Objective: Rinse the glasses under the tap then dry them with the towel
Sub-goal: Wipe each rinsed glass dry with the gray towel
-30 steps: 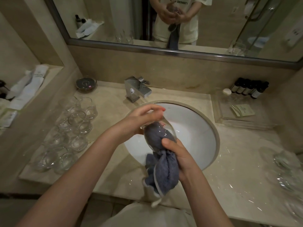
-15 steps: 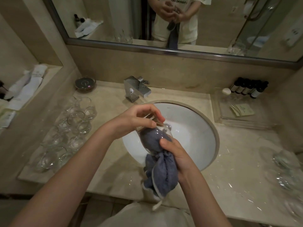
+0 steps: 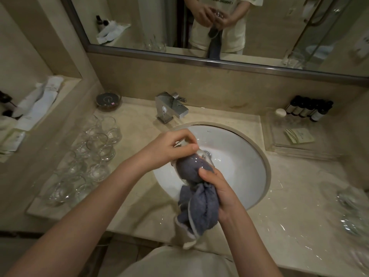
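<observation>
Over the white sink [image 3: 239,156], my left hand [image 3: 171,148] grips the base of a clear glass [image 3: 201,158] held on its side. A grey-blue towel [image 3: 197,202] is stuffed into the glass, and my right hand [image 3: 217,188] is shut on the towel just below the rim. The towel's loose end hangs toward the counter edge. The chrome tap [image 3: 171,106] stands behind the sink with no water seen running. Several clear glasses [image 3: 87,156] stand on the counter to the left, and blurred glasses [image 3: 353,212] lie at the right edge.
A dark round dish [image 3: 108,99] sits at the back left. Dark toiletry bottles [image 3: 309,108] and a clear tray [image 3: 295,140] with a packet are at the back right. Rolled white towels [image 3: 38,104] lie on the left ledge. The mirror [image 3: 219,27] shows my reflection.
My left hand has shifted its fingers around the glass base, turning the glass on the towel. The right hand has stayed on the towel in about the same place.
</observation>
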Demonstrator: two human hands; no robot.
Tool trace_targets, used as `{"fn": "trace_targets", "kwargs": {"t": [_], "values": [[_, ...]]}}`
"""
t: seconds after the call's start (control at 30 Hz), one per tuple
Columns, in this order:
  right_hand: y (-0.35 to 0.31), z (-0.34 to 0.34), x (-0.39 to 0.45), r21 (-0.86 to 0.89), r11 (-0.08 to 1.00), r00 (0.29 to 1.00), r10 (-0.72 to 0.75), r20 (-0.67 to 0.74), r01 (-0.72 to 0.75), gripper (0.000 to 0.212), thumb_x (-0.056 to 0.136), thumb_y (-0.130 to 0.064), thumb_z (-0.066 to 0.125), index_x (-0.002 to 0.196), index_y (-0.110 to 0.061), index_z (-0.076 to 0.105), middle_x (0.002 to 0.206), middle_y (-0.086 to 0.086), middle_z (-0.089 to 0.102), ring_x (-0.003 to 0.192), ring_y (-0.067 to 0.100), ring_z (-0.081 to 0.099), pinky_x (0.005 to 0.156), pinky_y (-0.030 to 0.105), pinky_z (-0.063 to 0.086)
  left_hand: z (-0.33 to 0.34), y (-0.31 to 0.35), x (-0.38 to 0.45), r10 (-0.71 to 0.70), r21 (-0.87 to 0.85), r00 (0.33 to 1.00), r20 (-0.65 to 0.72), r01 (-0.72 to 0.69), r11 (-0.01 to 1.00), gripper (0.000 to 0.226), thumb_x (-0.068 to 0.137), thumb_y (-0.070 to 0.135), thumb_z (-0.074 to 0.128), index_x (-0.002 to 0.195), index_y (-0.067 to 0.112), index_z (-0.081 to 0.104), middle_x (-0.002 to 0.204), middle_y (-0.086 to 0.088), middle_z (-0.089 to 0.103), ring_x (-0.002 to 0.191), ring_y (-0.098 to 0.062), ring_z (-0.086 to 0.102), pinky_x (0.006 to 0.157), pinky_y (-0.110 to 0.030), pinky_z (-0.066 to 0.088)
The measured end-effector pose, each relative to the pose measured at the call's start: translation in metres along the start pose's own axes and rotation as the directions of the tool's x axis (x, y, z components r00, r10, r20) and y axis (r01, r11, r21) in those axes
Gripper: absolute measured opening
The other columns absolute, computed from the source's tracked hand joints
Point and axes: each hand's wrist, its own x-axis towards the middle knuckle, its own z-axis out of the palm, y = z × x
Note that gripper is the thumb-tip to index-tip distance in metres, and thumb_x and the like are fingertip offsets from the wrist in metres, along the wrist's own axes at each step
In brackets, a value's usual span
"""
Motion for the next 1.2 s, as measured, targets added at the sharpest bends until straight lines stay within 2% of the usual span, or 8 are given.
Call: {"fn": "trace_targets", "kwargs": {"t": [0.1,0.33,0.47,0.6,0.77,0.87,0.97,1.2], "values": [[-0.002,0.0,-0.003,-0.049,0.999,1.0,-0.002,-0.02,0.001,0.075,0.046,-0.026,0.095,0.112,-0.005,0.066,0.102,0.016,0.07,0.09,0.023,0.069,0.079,0.029,0.057,0.0,-0.006,-0.003,0.043,-0.024,0.999,0.007,-0.042,0.999,0.033,0.075,0.059,0.057,0.096,0.035,0.065,0.094,0.027,0.067,0.093,0.002,0.062,0.086,-0.023,0.047],[0.002,0.009,-0.003,-0.478,0.876,0.99,-0.113,-0.079,0.062,0.041,0.076,-0.009,0.068,0.117,-0.014,0.067,0.103,0.006,0.074,0.096,0.016,0.069,0.087,0.026,0.053,0.005,0.004,-0.002,-0.527,0.04,0.849,0.036,0.526,0.85,0.063,0.087,0.065,0.054,0.098,0.004,0.063,0.068,-0.003,0.059,0.047,-0.02,0.052,0.041,-0.02,0.035],[0.006,0.004,-0.001,-0.149,0.989,0.996,-0.025,-0.091,0.012,0.04,0.066,-0.016,0.08,0.106,-0.013,0.075,0.105,0.014,0.072,0.095,0.019,0.069,0.083,0.025,0.054,0.013,-0.011,-0.007,-0.136,0.065,0.976,-0.171,0.149,0.987,0.047,0.075,0.065,0.059,0.085,0.019,0.064,0.079,0.007,0.062,0.071,-0.01,0.057,0.064,-0.022,0.044],[0.004,0.001,-0.002,0.075,0.997,0.999,-0.03,-0.013,0.031,0.059,0.048,-0.023,0.094,0.101,-0.005,0.074,0.101,0.017,0.072,0.09,0.022,0.071,0.077,0.027,0.057,0.015,-0.017,-0.014,0.261,0.221,0.934,-0.244,-0.208,0.953,0.038,0.077,0.059,0.056,0.093,0.025,0.063,0.092,0.007,0.066,0.085,-0.018,0.063,0.079,-0.031,0.047],[0.002,-0.004,-0.002,-0.098,0.995,0.997,0.025,-0.078,-0.032,0.087,0.044,-0.031,0.095,0.117,0.004,0.063,0.112,0.026,0.066,0.105,0.035,0.062,0.095,0.039,0.05,0.002,-0.008,-0.008,-0.243,-0.222,0.969,0.054,0.249,0.943,0.067,0.062,0.079,0.042,0.094,0.026,0.068,0.094,0.002,0.068,0.072,-0.02,0.067,0.048,-0.029,0.052],[0.002,-0.006,-0.005,-0.195,0.978,0.997,0.071,-0.021,-0.074,0.083,0.044,-0.028,0.094,0.118,-0.003,0.066,0.107,0.018,0.069,0.093,0.026,0.067,0.085,0.034,0.053,-0.014,-0.007,-0.009,-0.472,-0.108,0.812,0.344,0.534,0.839,0.086,0.063,0.089,0.032,0.1,0.022,0.072,0.092,-0.01,0.073,0.071,-0.034,0.07,0.052,-0.028,0.054],[0.002,-0.003,-0.007,-0.255,0.962,0.994,0.105,0.016,-0.098,0.057,0.046,-0.021,0.09,0.099,-0.008,0.075,0.098,0.016,0.07,0.084,0.022,0.069,0.074,0.028,0.058,-0.024,0.0,-0.009,-0.493,0.113,0.688,0.533,0.52,0.847,0.07,0.07,0.075,0.053,0.098,0.014,0.075,0.071,-0.012,0.068,0.05,-0.025,0.062,0.047,-0.023,0.049],[0.007,0.0,0.001,-0.189,0.979,0.997,0.075,0.006,-0.073,0.074,0.047,-0.027,0.094,0.113,-0.004,0.07,0.109,0.021,0.068,0.1,0.029,0.066,0.085,0.033,0.056,-0.031,-0.023,-0.019,-0.198,0.081,0.915,0.351,0.181,0.98,0.067,0.042,0.071,0.079,0.099,0.037,0.07,0.101,0.013,0.073,0.099,-0.007,0.067,0.092,-0.033,0.053]]}}
